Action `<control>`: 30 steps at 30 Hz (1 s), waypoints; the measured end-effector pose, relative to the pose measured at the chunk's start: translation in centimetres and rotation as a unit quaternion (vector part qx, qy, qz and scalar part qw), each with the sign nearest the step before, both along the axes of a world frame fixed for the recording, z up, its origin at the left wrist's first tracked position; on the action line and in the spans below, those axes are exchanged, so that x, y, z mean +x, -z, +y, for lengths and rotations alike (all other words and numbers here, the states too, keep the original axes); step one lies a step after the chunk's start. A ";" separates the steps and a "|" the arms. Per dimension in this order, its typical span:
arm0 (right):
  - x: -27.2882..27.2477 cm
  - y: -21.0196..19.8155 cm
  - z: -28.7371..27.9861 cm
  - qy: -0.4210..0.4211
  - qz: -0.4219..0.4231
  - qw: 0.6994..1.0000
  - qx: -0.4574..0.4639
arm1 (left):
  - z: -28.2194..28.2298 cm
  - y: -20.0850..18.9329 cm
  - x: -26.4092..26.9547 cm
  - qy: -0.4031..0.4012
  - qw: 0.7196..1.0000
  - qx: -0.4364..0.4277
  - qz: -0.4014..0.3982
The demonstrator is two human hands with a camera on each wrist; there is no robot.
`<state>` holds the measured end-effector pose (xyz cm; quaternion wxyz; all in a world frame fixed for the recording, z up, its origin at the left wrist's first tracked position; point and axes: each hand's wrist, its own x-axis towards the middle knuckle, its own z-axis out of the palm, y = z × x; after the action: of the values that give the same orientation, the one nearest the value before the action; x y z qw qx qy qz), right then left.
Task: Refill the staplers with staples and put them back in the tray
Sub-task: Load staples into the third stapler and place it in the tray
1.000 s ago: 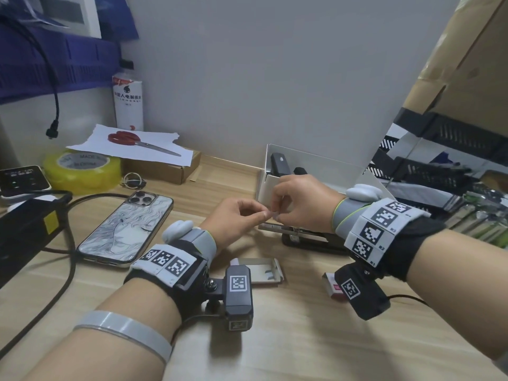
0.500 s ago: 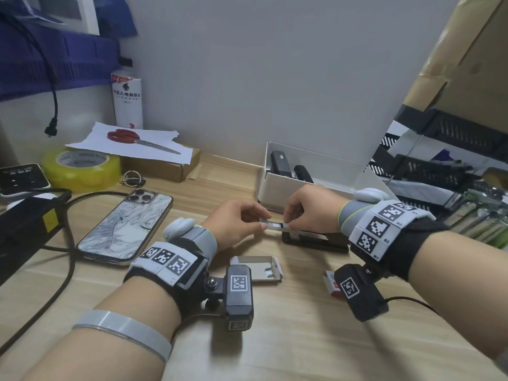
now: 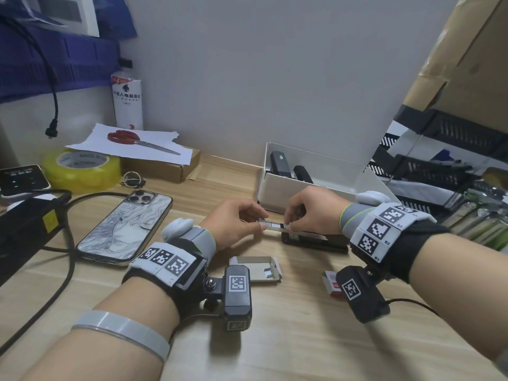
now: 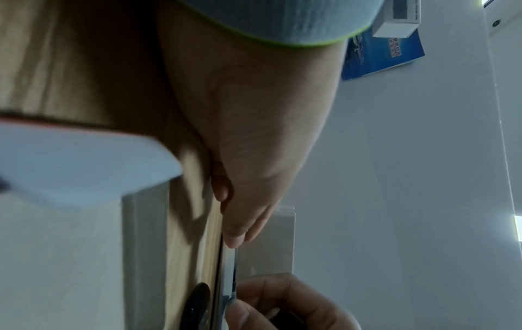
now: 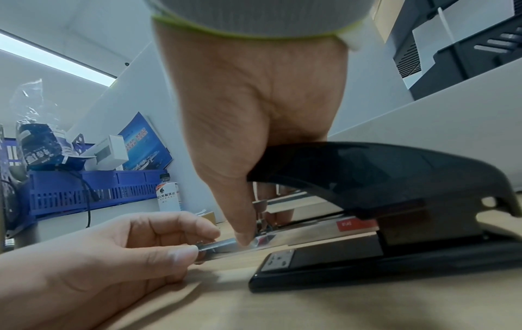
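Both forearms are bare. The left hand (image 3: 233,224) and the right hand (image 3: 313,213) each wear a grey knitted cuff (image 3: 347,220) with a thin yellow-green edge. Behind each cuff sits a black wrist wrap (image 3: 417,248) carrying a white band printed with black square code markers (image 3: 165,259); the right band (image 3: 384,229) also bears small labels such as R2. A rounded white pod (image 3: 177,228) rests on top of each wrist. Under each wrist hangs a small dark camera block (image 3: 237,292) on a jointed black bracket, with its own code marker and a thin black cable (image 3: 412,305). A pale grey wristband (image 3: 121,328) circles the left forearm.
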<state>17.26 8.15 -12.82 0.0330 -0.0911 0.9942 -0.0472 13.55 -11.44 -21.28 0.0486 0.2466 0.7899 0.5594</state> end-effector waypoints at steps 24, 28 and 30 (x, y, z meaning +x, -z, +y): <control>2.8 -0.4 5.4 -0.003 0.030 0.999 -0.024 | 3.2 -1.7 2.5 0.077 0.950 0.175 -0.246; 2.7 0.4 5.9 -0.002 0.029 0.997 -0.075 | 3.3 -1.5 2.4 0.081 0.947 0.174 -0.257; 2.7 0.5 6.0 -0.004 0.031 0.996 -0.089 | 3.3 -1.3 2.3 0.082 0.949 0.169 -0.254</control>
<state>19.94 14.18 -13.32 -0.0056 -0.0986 0.9863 -0.1321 15.89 -8.14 -19.94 0.2515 0.1649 0.6220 0.7230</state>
